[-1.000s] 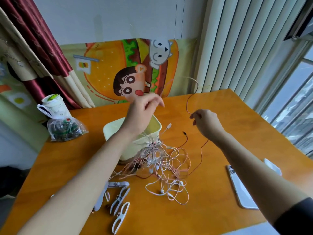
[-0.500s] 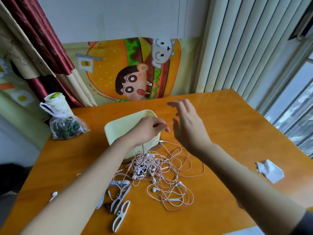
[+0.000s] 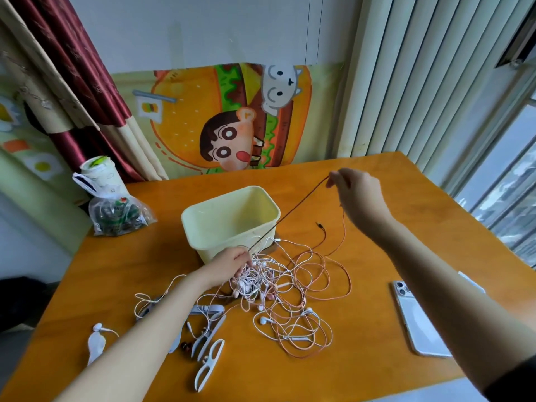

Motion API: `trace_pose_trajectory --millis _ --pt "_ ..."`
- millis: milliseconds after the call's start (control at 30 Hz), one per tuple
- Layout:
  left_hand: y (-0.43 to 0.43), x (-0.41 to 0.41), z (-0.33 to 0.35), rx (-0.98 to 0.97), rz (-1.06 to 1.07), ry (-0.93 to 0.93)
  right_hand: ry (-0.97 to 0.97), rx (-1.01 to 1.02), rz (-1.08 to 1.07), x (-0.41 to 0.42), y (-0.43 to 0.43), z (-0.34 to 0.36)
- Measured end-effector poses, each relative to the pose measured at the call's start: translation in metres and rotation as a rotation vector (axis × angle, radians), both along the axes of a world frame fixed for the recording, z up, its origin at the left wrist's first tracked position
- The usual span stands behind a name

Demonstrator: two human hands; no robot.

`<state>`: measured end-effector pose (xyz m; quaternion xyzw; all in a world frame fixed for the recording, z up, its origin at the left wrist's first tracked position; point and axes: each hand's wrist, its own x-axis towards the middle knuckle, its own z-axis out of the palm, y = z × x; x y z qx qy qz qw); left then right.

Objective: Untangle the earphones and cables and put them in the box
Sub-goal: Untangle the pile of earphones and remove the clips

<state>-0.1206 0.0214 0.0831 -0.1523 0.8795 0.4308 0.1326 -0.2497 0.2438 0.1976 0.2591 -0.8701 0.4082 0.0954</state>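
Right hand (image 3: 357, 195) pinches dark cable (image 3: 290, 216), taut to left hand (image 3: 232, 264) gripping tangle (image 3: 290, 288) on tabletop (image 3: 139, 262) beside box (image 3: 220, 236). Pull slowly along cable's line; keep tangle pinned, loosen snagged loops first.

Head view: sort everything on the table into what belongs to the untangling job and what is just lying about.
Job: tangle of earphones and cables, dark cable pulled taut, yellow box, left hand, right hand.
Lying about: phone, white clips, plastic bag, paper cup.
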Motion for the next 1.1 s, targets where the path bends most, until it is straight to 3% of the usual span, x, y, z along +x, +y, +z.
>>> trace_pose_trajectory --millis 67,133,200,267,333,433,533,600,700,800,867,967,1100 --pt "-0.005 0.004 -0.008 -0.043 0.008 -0.025 0.017 -0.033 -0.063 -0.007 0.004 0.001" --pt "-0.003 0.000 0.007 -0.011 0.100 0.104 0.002 0.002 -0.114 -0.012 0.006 -0.003" --pt "0.010 -0.009 0.052 0.095 0.280 0.493 -0.035 0.059 -0.120 -0.014 0.007 -0.013" --pt "0.025 -0.015 0.111 0.085 0.330 0.926 -0.077 0.094 -0.099 -0.015 0.005 -0.023" --pt "0.028 -0.022 0.140 0.008 0.247 1.070 -0.106 0.112 -0.089 -0.014 0.001 -0.029" --pt "0.019 -0.026 0.120 -0.037 0.089 0.758 -0.108 0.145 -0.110 -0.017 0.002 -0.032" --pt "0.011 -0.025 0.085 -0.092 0.004 0.446 -0.058 0.336 -0.160 -0.017 0.008 -0.034" --pt "0.014 -0.026 0.079 -0.114 -0.042 0.378 -0.040 0.427 -0.141 -0.008 0.004 -0.030" --pt "0.021 -0.032 0.076 -0.152 -0.086 0.318 -0.013 0.324 0.064 0.018 -0.016 -0.018" --pt "0.030 -0.036 0.074 -0.139 -0.104 0.315 -0.173 0.295 0.357 0.044 -0.037 -0.017" --pt "0.031 -0.034 0.075 -0.093 -0.121 0.295 -0.277 0.287 0.424 0.047 -0.042 -0.023" --pt "0.024 -0.024 0.064 0.025 -0.102 0.258 -0.287 0.243 0.332 0.035 -0.036 -0.029" --pt "0.004 -0.005 0.028 0.063 0.039 0.107 -0.249 0.080 0.048 0.004 -0.013 -0.032"
